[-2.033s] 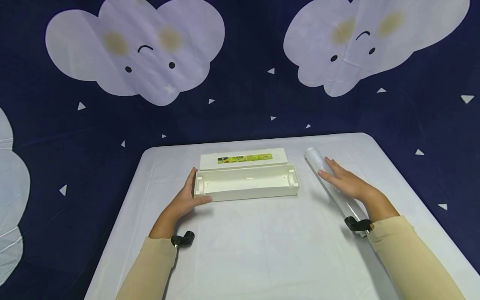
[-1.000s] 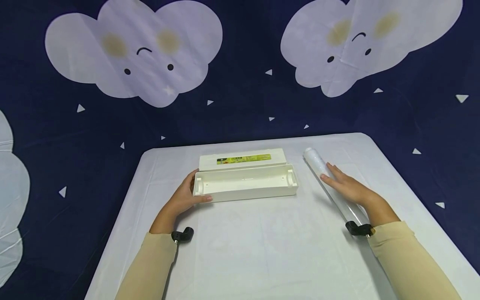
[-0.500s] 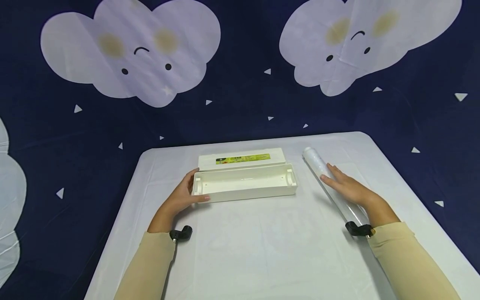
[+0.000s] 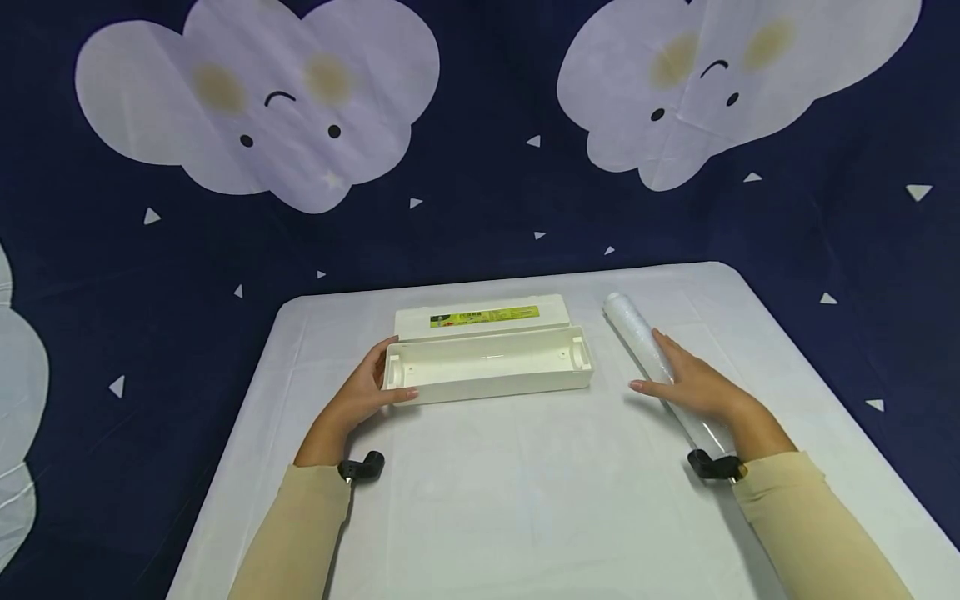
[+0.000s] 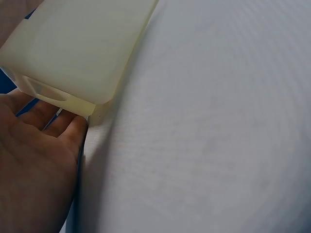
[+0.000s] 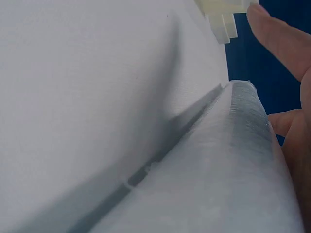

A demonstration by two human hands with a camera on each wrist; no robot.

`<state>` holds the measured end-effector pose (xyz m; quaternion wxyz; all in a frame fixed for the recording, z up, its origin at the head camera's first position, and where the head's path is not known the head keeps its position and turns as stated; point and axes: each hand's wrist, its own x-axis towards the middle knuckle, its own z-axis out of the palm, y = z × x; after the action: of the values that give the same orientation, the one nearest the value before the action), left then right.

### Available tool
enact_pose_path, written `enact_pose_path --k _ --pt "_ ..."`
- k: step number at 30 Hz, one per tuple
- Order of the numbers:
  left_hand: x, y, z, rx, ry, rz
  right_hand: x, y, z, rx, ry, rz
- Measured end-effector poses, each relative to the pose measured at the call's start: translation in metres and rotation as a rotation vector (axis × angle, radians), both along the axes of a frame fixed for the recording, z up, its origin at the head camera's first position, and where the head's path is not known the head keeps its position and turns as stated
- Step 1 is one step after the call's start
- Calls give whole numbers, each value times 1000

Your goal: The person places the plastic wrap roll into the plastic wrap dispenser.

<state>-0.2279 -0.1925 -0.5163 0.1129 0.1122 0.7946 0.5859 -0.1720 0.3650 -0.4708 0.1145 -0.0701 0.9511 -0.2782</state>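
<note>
A long cream plastic wrap box (image 4: 502,385) sits on the white-covered table, its lid (image 4: 416,327) folded back and its inside bare. My left hand (image 4: 358,398) grips the box's left end, thumb along the front wall and fingers round the end and back. In the left wrist view those fingers (image 5: 73,133) reach behind the box end (image 5: 77,53). To the right, a roll of plastic wrap (image 4: 632,323) lies slanting. My right hand (image 4: 701,382) is over it, fingers along its right side, the straight thumb (image 6: 282,43) held out to the left, off the roll (image 6: 218,170).
The table (image 4: 480,517) has a white cloth and rounded far corners. A dark blue curtain (image 4: 480,117) with printed clouds hangs right behind it. A yellow-green label (image 4: 484,317) is on the lid. The box's right end lies a short gap left of the roll.
My right thumb has come off the roll and spread out to the left, while the fingers stay by its right side. My left hand keeps its hold; the box stays in place.
</note>
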Motion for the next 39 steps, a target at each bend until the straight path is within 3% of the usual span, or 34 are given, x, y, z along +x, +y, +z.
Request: enact_pose_path --k 12,28,39 --pt "2 0 0 4 17 -3 4 7 -8 -3 50 17" --pt "5 3 2 -1 15 16 11 9 -17 -14 85 -35" --pt "5 4 0 -9 29 21 14 6 -23 -22 215 -64"
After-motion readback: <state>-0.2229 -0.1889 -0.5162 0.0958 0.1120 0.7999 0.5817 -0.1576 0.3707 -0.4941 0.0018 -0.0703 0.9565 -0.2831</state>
